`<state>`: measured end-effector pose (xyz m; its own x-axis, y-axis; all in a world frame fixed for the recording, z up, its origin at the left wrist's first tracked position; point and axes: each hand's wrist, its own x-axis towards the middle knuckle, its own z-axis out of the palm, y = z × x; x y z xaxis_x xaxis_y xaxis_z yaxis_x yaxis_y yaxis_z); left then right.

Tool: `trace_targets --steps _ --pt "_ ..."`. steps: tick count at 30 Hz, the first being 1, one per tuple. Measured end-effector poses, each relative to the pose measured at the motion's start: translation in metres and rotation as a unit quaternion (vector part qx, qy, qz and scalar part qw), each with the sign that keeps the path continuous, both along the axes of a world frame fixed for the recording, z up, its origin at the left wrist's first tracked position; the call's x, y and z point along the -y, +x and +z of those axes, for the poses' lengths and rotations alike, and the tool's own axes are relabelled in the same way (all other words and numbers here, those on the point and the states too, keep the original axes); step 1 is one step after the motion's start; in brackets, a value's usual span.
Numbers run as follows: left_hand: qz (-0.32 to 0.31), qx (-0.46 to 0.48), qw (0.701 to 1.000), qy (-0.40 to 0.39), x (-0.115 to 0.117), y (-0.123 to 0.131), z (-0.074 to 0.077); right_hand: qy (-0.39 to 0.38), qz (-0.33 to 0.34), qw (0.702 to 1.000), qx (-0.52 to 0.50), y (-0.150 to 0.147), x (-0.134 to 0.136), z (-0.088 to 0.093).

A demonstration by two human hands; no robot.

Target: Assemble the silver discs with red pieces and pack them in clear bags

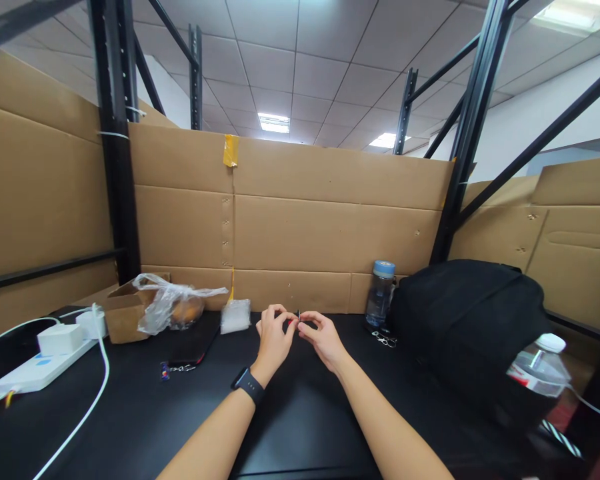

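Above the black tabletop (300, 413), my two hands meet near the middle of the view. My left hand (276, 335), with a dark watch (249, 385) on its wrist, is closed in a pinch. A small bit of red shows at its fingertips. My right hand (323, 339) pinches too, its fingertips almost touching the left ones. Between them stands a tiny dark, thin piece (299, 316), too small to name. Left of my hands lies a small clear plastic packet (235, 316) with whitish contents.
At left are a white power strip (45, 373) with plugs and cable, a cardboard box (125, 313), a tied plastic bag (175, 307) and a dark flat case (193, 350). A water bottle (380, 293), black backpack (470, 333) and clear bottle (540, 367) stand right. Cardboard walls (300, 233) enclose the table.
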<state>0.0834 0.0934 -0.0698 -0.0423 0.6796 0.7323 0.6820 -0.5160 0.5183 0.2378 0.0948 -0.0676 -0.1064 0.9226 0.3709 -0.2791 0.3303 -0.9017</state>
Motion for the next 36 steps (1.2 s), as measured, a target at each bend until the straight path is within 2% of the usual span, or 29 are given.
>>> trace_targets --steps 5,10,15,20,22,25,30,36 --pt "0.010 -0.003 1.000 -0.005 0.002 0.000 0.001 0.019 -0.019 0.998 0.061 0.003 -0.003 -0.003" --pt "0.000 -0.015 1.000 0.002 0.002 -0.002 0.003 0.035 -0.019 0.997 0.064 0.004 -0.005 -0.005" --pt "-0.014 -0.022 1.000 -0.004 0.000 -0.003 0.002 0.022 -0.035 0.995 0.094 0.007 -0.007 -0.005" --pt "-0.015 -0.011 1.000 -0.024 0.001 -0.004 0.004 0.012 -0.006 0.993 0.120 0.011 -0.009 -0.003" --pt "-0.024 -0.014 0.999 -0.023 0.002 -0.004 0.005 0.015 -0.023 0.991 0.130 0.012 -0.010 -0.003" --pt "-0.037 -0.018 0.999 -0.017 0.003 -0.004 0.006 0.026 -0.038 0.987 0.155 0.011 -0.009 -0.003" --pt "-0.039 -0.025 0.999 -0.008 0.000 -0.007 0.007 0.068 -0.023 0.983 0.168 0.009 -0.008 -0.003" --pt "-0.057 -0.052 0.997 -0.017 -0.004 -0.012 0.006 0.098 -0.054 0.976 0.186 0.009 -0.010 -0.004"
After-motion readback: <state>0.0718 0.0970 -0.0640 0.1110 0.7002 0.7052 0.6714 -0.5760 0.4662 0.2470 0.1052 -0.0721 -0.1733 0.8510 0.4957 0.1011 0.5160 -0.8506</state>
